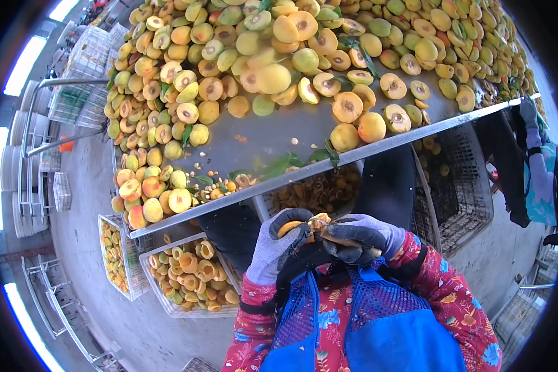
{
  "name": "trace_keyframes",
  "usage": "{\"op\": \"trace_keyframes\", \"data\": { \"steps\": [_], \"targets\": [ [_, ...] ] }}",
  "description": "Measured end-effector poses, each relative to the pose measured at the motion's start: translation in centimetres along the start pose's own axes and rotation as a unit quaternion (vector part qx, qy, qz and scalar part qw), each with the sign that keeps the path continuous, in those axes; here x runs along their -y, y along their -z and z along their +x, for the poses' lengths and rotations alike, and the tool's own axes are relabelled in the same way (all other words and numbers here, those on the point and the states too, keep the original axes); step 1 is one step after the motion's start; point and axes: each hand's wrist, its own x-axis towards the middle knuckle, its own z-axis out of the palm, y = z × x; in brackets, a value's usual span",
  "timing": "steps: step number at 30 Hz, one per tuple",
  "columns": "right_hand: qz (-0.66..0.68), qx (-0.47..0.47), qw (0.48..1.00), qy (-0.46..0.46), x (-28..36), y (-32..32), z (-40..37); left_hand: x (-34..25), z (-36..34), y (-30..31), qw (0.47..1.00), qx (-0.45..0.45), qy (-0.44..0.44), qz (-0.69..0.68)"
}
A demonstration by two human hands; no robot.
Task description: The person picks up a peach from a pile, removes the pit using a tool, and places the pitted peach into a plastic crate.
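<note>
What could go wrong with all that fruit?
The fruit piece between the left hand and right hand might slip and drop. A round fruit by the table's metal rim could roll off if bumped. And the full crate might spill some halves if the nearby leg knocks it.

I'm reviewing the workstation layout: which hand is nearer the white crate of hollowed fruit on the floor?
Left. The crate sits low on the person's left; the left hand is higher and to its right, the right hand farther right.
</note>
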Motion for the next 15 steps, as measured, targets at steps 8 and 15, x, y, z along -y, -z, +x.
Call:
{"op": "trace_keyframes", "data": {
  "steps": [8, 15],
  "targets": [
    [-0.088, -0.095, 0.990, 0.047, -0.4, -0.9, 0.4, -0.5, -0.5, 0.0, 0.997, -0.018, -0.004, 0.072],
    [-0.420, -0.272, 0.818, 0.285, -2.8, -0.3, 1.8, 0.1, -0.8, -0.1, 0.996, -0.054, -0.023, 0.072]
  ]
}}
